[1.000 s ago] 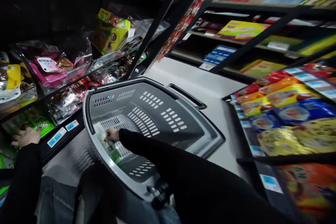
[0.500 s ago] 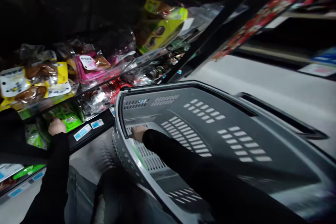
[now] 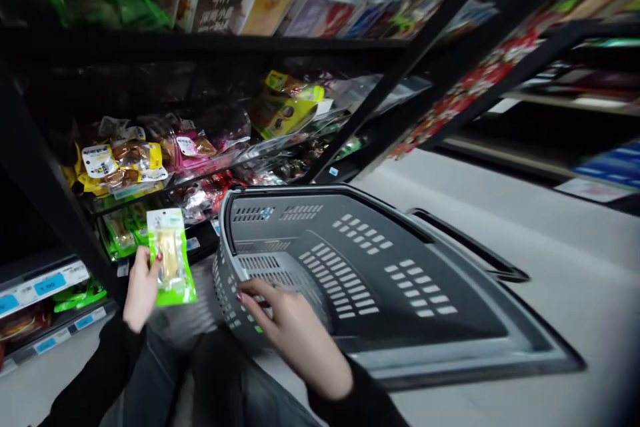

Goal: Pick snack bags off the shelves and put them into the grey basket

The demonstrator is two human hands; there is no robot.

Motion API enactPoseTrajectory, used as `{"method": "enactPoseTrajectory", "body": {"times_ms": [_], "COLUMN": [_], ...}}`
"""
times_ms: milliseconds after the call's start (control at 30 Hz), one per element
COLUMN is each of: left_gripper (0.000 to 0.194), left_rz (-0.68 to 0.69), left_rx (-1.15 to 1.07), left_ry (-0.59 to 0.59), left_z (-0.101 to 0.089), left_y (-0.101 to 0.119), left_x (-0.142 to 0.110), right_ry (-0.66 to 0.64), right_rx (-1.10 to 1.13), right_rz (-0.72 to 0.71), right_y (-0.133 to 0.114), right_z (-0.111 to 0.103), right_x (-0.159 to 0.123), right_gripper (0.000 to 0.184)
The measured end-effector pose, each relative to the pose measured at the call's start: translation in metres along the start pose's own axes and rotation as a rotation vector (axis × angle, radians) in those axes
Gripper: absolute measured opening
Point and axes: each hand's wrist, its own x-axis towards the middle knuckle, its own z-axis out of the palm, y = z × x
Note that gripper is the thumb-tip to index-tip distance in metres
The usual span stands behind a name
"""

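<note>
My left hand [image 3: 143,287] pinches the lower left edge of a green and white snack packet [image 3: 171,255] with a clear window showing pale yellow pieces. It holds the packet upright in front of the lower shelf, left of a grey shopping basket [image 3: 445,347]. My right hand [image 3: 295,323] lies over the basket's near left rim, thumb and forefinger drawn together on it; the other fingers are partly hidden. The basket's inside shows bare grey walls and slotted openings. Green packets [image 3: 120,232] like the held one lie in the shelf bin behind my left hand.
Yellow-labelled packs [image 3: 125,160] and pink-labelled packs [image 3: 187,145] fill the shelf above. A dark shelf post [image 3: 60,180] rises at left, beside price tags [image 3: 47,285]. The basket's black handle [image 3: 470,243] rests at its far side. More shelving [image 3: 530,163] stands at right.
My left hand has come out of the lower bin with a green packet. My right hand has drawn back toward me along the basket's rim. The view has tilted up.
</note>
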Motion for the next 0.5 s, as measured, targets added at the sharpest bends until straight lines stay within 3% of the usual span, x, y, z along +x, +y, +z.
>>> {"method": "enactPoseTrajectory", "body": {"times_ms": [67,133,167,267,333,400,500], "left_gripper": [0.014,0.015,0.016,0.017,0.015,0.019,0.039], "left_rz": [0.039,0.036,0.023,-0.034,-0.058,-0.065,-0.05], "left_rx": [-0.106,-0.222,-0.273,-0.357,-0.381,-0.428,-0.504], "left_ry": [-0.094,-0.195,-0.246,-0.364,-0.399,-0.34,-0.196], "left_z": [-0.011,-0.026,-0.034,-0.054,-0.06,-0.061,-0.058], "left_y": [0.003,0.007,0.009,0.014,0.013,0.009,0.005], "left_x": [-0.042,-0.08,-0.096,-0.132,-0.146,-0.155,-0.16], "right_ry": [0.24,0.387,0.378,0.123,0.031,0.112,0.327], "right_rx": [-0.03,0.039,0.135,0.52,0.677,0.661,0.432], "right_rz": [0.049,0.058,0.058,0.085,0.107,0.114,0.015], "right_y": [-0.013,-0.028,-0.036,-0.064,-0.079,-0.091,-0.101], "right_z": [0.012,0.022,0.025,0.033,0.039,0.048,0.062], "right_x": [-0.018,-0.035,-0.043,-0.067,-0.08,-0.09,-0.096], "right_gripper": [0.024,0.022,0.022,0.022,0.022,0.022,0.016]}}
